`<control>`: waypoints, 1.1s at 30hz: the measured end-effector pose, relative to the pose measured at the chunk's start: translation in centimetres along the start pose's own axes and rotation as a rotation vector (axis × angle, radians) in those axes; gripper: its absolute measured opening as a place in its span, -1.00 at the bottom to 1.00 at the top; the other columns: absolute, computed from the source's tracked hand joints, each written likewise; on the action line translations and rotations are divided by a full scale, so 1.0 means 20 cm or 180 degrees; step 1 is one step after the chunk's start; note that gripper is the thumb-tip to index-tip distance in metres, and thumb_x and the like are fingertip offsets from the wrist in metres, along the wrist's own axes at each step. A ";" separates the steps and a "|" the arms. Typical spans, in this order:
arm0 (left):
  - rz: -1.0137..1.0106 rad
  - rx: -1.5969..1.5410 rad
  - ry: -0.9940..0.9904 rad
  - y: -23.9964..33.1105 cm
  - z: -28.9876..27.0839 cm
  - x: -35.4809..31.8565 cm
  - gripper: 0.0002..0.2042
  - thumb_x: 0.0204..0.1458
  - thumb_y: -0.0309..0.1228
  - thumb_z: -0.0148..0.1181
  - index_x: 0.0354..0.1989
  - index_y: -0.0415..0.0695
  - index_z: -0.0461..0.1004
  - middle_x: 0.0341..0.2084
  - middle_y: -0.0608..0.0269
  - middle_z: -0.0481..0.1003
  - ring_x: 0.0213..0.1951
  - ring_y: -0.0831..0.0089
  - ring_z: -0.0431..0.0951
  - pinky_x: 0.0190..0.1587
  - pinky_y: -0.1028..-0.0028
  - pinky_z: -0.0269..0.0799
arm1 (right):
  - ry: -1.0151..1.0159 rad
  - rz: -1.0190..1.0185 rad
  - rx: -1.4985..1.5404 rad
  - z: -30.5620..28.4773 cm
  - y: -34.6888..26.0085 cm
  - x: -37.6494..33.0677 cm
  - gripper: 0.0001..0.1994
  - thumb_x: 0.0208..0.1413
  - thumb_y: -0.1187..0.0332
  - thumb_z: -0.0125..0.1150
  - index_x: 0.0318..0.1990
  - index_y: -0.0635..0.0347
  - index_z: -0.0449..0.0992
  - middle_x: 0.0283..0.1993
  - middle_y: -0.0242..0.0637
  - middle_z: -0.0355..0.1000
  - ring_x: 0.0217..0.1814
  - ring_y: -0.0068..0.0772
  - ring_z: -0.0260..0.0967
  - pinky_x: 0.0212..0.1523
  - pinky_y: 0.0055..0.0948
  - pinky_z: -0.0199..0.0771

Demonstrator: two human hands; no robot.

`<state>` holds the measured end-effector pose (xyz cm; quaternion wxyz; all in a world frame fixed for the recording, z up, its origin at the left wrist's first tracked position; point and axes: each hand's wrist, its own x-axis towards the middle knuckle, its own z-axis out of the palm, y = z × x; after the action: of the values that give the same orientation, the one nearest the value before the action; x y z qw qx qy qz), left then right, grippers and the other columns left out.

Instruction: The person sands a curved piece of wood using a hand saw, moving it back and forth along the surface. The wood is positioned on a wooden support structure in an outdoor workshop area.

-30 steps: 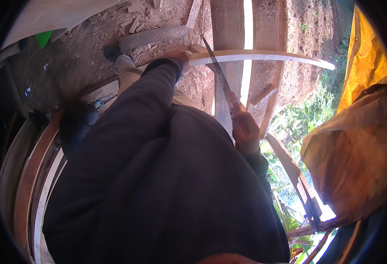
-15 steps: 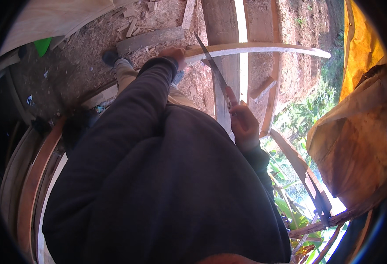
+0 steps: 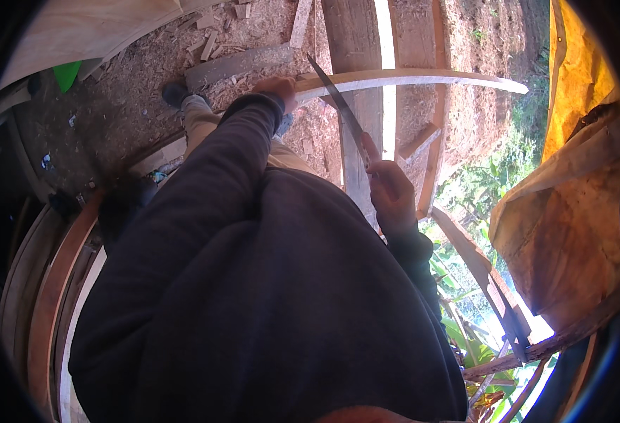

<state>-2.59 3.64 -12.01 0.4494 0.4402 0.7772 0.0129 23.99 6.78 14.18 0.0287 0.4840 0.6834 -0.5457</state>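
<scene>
My right hand (image 3: 392,189) is closed round the reddish handle of a handsaw (image 3: 344,106). Its dark blade slants up and to the left, crossing a long pale strip of wood (image 3: 422,77) near that strip's left end. My left hand (image 3: 277,90) grips the strip at this left end, just left of the blade. The strip reaches far to the right, lying across a thick grey plank (image 3: 355,42) and past the bright gap beside it. Whether the teeth have cut into the wood is too small to tell.
Offcuts (image 3: 210,46) and shavings litter the ground ahead, near my shoe (image 3: 174,94). A short wood block (image 3: 420,141) lies on the boards right of the gap. Long boards (image 3: 56,303) lean at left. A yellow-orange sheet (image 3: 556,240) hangs at right beside poles (image 3: 563,338) and plants.
My right hand and the saw have shifted slightly forward and left, so the blade's tip sits a little farther past the strip. My left hand stays in place on the wood.
</scene>
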 end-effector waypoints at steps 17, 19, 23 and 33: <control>0.0116 0.0166 -0.0078 -0.03 -0.03 0.02 -0.66 0.22 -0.25 0.33 0.13 -0.05 0.69 0.08 0.04 0.71 0.13 0.09 0.73 0.19 0.15 0.65 | 0.0074 -0.0191 -0.0005 0.05 0.12 0.22 -0.81 0.34 0.64 0.01 -0.04 0.18 0.50 0.26 -0.13 0.49 -0.36 -0.73 0.29 -0.29 -0.61 0.33; 0.0119 0.0088 -0.0110 -0.02 -0.02 0.03 -0.66 0.22 -0.25 0.34 0.13 -0.05 0.69 0.08 0.05 0.71 0.13 0.09 0.73 0.20 0.16 0.64 | 0.0225 -0.0187 -0.0215 0.18 0.16 0.51 -0.83 0.37 0.57 0.07 0.01 0.16 0.53 0.07 -0.18 0.56 -0.32 -0.63 0.36 -0.26 -0.53 0.37; 0.0147 0.0003 -0.0247 0.00 -0.08 0.01 -0.66 0.23 -0.26 0.32 0.15 -0.03 0.69 0.08 0.06 0.71 0.14 0.11 0.73 0.23 0.17 0.63 | 0.0308 -0.0304 -0.0315 0.33 0.25 0.79 -0.81 0.38 0.44 0.15 0.08 0.14 0.59 -0.14 -0.13 0.59 -0.09 -0.23 0.58 -0.01 -0.26 0.54; 0.0079 0.0099 -0.0153 -0.06 0.01 0.09 -0.64 0.18 -0.22 0.34 0.14 0.04 0.69 0.05 0.10 0.72 0.12 0.11 0.73 0.19 0.11 0.63 | 0.0162 -0.0430 0.0455 0.13 0.19 0.37 -0.89 0.41 0.61 0.05 -0.07 0.21 0.48 -0.22 -0.42 0.50 -0.40 -0.75 0.19 -0.42 -0.58 0.19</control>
<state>-3.62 4.04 -13.98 0.4609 0.4569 0.7608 -0.0043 21.41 9.31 6.20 -0.0601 0.4513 0.6744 -0.5813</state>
